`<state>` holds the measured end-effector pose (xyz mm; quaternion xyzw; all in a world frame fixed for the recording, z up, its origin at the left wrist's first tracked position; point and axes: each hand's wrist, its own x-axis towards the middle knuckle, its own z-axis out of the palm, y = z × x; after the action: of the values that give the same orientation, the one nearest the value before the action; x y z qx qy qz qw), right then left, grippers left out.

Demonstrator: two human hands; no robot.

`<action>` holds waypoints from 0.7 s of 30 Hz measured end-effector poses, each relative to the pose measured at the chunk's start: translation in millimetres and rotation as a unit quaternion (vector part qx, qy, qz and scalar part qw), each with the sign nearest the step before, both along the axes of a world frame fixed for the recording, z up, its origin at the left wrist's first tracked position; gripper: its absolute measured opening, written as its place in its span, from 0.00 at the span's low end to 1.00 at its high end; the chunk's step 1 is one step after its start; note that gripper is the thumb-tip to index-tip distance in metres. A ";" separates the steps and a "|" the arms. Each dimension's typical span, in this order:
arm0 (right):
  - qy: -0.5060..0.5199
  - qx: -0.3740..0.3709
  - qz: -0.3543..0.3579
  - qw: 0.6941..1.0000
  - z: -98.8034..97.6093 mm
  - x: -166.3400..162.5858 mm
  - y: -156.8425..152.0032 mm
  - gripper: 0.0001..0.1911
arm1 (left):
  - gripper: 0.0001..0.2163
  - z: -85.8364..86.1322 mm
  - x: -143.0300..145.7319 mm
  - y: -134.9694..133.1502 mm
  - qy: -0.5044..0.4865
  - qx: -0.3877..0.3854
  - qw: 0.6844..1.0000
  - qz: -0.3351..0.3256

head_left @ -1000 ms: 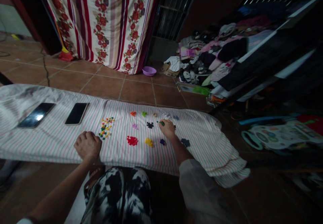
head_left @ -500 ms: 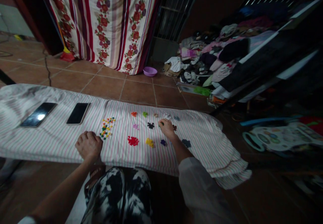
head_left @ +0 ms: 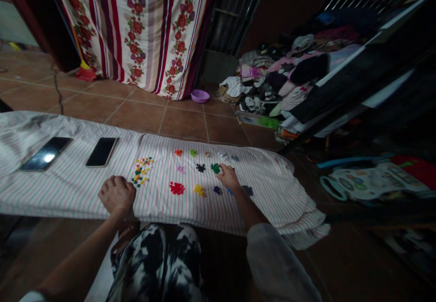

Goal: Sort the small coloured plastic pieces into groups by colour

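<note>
A striped cloth (head_left: pixel 68 188) covers a low surface in front of me. On it lie small piles of coloured pieces sorted by colour: red (head_left: pixel 177 187), yellow (head_left: pixel 199 189), black (head_left: pixel 200 167), green (head_left: pixel 215 168), and a mixed scatter (head_left: pixel 142 171) to the left. My right hand (head_left: pixel 229 177) rests on the cloth with its fingertips touching the green pile, fingers curled. My left hand (head_left: pixel 116 195) is a closed fist near the cloth's front edge, just left of the mixed scatter; what it holds, if anything, is hidden.
Two dark phones (head_left: pixel 46 153) (head_left: pixel 101 151) lie on the cloth at the left. Beyond is tiled floor, a flowered curtain (head_left: pixel 146 29), a purple bowl (head_left: pixel 200 96) and a heap of clothes (head_left: pixel 286 75). A toy (head_left: pixel 371 181) lies at the right.
My right hand drew back a little from the green spot, where a green pile now shows clear of the fingers. My left fist stayed put. The view shifted slightly.
</note>
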<state>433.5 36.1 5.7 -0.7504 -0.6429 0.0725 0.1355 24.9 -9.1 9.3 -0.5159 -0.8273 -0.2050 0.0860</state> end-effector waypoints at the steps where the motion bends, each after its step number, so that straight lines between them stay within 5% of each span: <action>1: 0.009 0.005 -0.003 1.000 -0.3 -1.5 1.7 0.22 | 0.14 0.4 0.1 0.0 -0.003 -0.004 1.000 0.001; 21: 0.013 -0.011 -0.058 0.998 -0.3 -4.4 21.3 0.18 | 0.13 2.7 1.5 0.3 -0.003 -0.003 1.000 0.002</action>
<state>429.1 57.4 5.5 -0.7867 -0.5958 0.0814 0.1396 26.4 -8.8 12.0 -0.5136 -0.8293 -0.2043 0.0821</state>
